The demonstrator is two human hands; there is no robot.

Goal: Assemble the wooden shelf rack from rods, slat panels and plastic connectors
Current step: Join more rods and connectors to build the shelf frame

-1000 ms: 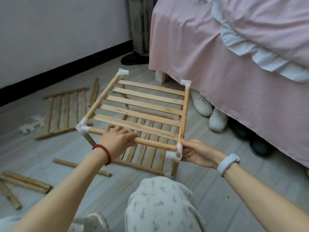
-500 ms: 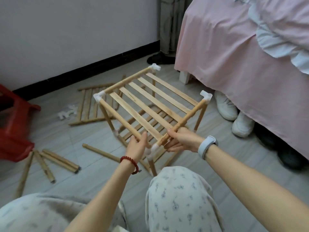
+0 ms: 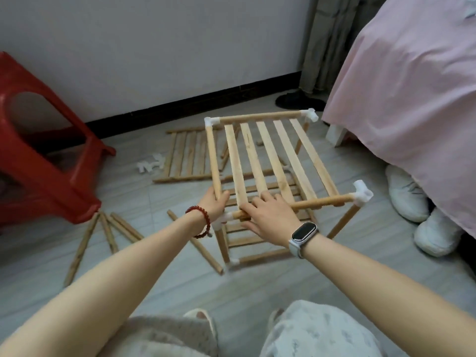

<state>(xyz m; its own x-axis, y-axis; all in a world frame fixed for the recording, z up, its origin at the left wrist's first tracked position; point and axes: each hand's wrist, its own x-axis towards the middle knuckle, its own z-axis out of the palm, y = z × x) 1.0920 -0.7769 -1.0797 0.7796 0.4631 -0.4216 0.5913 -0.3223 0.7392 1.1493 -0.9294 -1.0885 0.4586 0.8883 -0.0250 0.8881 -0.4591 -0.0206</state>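
A two-tier wooden shelf rack [image 3: 270, 155] stands on the floor, with slat panels on top and below and white plastic connectors [image 3: 362, 194] at its corners. My left hand [image 3: 215, 203] grips the left side rod near the front-left corner. My right hand [image 3: 270, 217] rests over the front rod beside that same corner, fingers laid across it. A spare slat panel [image 3: 186, 157] lies flat behind the rack. Loose rods [image 3: 110, 233] lie on the floor at the left, and one more rod [image 3: 195, 246] lies under my left forearm.
A red plastic stool [image 3: 38, 155] stands at the left. A bed with a pink sheet [image 3: 412, 99] fills the right side, with white shoes [image 3: 412, 199] beneath it. Loose white connectors [image 3: 150, 164] lie near the spare panel. The wall and black skirting run behind.
The rack has turned on the floor, so its slats now run away from me. My right hand has shifted from the corner onto the front rod. The view has swung left, showing the stool.
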